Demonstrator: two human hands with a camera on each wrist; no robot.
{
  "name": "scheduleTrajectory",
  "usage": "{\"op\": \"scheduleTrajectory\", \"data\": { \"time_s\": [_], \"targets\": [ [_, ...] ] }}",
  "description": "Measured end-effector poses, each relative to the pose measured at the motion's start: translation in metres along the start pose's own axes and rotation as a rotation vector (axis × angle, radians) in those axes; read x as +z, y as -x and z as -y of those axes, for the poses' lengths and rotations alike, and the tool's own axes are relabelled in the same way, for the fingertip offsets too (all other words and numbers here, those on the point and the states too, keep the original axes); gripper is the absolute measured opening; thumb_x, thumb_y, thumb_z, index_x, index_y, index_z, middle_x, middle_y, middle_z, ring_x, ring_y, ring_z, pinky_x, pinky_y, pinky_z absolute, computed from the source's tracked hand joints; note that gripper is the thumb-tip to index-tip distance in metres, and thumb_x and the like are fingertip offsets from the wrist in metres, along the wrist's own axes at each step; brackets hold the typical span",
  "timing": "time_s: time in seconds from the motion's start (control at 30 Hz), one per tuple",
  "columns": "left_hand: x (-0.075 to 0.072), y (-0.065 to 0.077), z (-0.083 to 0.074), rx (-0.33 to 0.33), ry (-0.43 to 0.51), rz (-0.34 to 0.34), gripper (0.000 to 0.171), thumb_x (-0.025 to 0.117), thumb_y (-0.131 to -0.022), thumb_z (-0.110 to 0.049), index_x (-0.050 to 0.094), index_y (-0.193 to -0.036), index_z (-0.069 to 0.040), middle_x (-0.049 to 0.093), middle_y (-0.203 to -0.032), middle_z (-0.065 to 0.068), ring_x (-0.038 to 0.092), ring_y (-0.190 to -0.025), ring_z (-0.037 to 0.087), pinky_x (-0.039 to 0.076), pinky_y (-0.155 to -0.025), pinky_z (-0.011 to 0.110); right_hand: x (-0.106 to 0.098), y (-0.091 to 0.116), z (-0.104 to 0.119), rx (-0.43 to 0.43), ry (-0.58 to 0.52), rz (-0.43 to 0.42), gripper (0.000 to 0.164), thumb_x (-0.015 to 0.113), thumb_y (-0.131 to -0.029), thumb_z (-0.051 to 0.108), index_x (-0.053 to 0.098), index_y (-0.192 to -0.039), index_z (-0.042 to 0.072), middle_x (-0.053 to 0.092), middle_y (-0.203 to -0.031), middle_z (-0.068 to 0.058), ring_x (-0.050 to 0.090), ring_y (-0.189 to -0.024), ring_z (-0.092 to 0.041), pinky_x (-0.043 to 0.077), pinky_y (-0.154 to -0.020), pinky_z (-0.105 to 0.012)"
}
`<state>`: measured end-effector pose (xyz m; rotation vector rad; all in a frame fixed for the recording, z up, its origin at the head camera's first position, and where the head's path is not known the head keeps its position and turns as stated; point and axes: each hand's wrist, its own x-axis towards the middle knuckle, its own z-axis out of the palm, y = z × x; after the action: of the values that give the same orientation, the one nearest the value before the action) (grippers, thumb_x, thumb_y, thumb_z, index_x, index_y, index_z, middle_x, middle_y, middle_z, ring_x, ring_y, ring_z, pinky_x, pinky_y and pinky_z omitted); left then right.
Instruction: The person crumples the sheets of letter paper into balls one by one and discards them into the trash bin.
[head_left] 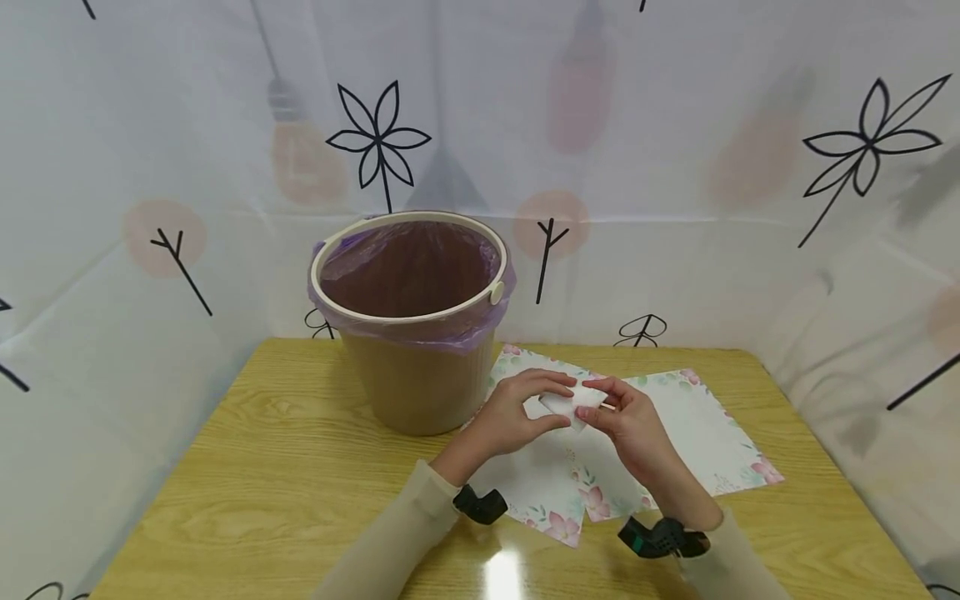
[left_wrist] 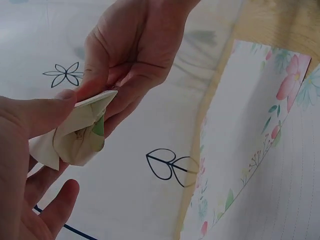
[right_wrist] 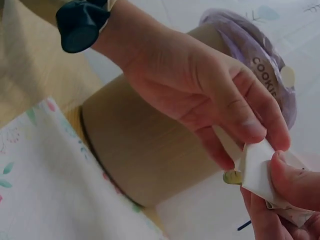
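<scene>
Between both hands, raised over the table, is a small folded piece of white paper (head_left: 573,404) with creased layers. My left hand (head_left: 517,412) pinches its left side between thumb and fingers. On the other side my right hand (head_left: 633,425) grips it, the thumb lying on its face. A pocket-like opening and a green printed patch show on the folded paper (left_wrist: 82,135) in the left wrist view. Two flower-bordered sheets lie below: a left sheet (head_left: 536,479) under the hands and a right sheet (head_left: 690,433), partly hidden by the right hand.
A beige trash bin (head_left: 423,392) with a purple liner bag (head_left: 465,333) over its rim stands left of the sheets, close to the left hand. The wooden table (head_left: 277,467) meets a patterned white cloth (head_left: 480,125) behind and at the sides.
</scene>
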<state>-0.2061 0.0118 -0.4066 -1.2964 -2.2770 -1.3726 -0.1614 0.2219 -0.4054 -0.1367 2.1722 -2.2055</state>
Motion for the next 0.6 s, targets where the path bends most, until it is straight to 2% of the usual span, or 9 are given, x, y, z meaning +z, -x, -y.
{"op": "scheduleTrajectory", "data": {
  "time_s": [0.17,0.3,0.43,0.6],
  "targets": [
    [-0.005,0.007,0.004,-0.031,0.071,-0.049,0.029,0.074,-0.092,-0.016,0.07,-0.119,-0.007,0.064,-0.131,0.001,0.055,-0.124,0.011,0.049,-0.097,0.031,0.0,0.0,-0.002,-0.016,0.057,-0.038,0.037,0.069,-0.092,0.001,0.054,-0.124,-0.007,0.063,-0.107,-0.004,0.065,-0.087,-0.016,0.054,-0.083,-0.025],
    [-0.011,0.016,0.006,-0.068,0.079,-0.059,0.029,0.069,-0.095,-0.015,0.068,-0.123,-0.006,0.065,-0.129,0.003,0.058,-0.121,0.014,0.051,-0.095,0.035,0.0,0.0,-0.002,-0.021,0.069,-0.046,0.037,0.071,-0.09,0.001,0.054,-0.122,-0.008,0.064,-0.107,-0.004,0.065,-0.089,-0.016,0.055,-0.082,-0.026],
    [-0.019,0.028,0.01,-0.136,0.095,-0.053,0.027,0.067,-0.097,-0.014,0.068,-0.123,-0.006,0.068,-0.123,0.001,0.061,-0.115,0.013,0.052,-0.094,0.035,-0.002,-0.001,-0.002,-0.023,0.084,-0.051,0.037,0.071,-0.09,0.001,0.055,-0.122,-0.008,0.064,-0.102,-0.005,0.064,-0.085,-0.016,0.055,-0.081,-0.026],
    [-0.029,0.043,0.016,-0.219,0.146,-0.045,0.023,0.066,-0.098,-0.013,0.069,-0.12,-0.009,0.071,-0.115,-0.001,0.066,-0.106,0.012,0.054,-0.086,0.031,-0.006,-0.003,-0.004,-0.02,0.089,-0.06,0.036,0.071,-0.09,0.001,0.055,-0.121,-0.008,0.062,-0.102,-0.005,0.062,-0.083,-0.015,0.055,-0.08,-0.025]
  ]
}}
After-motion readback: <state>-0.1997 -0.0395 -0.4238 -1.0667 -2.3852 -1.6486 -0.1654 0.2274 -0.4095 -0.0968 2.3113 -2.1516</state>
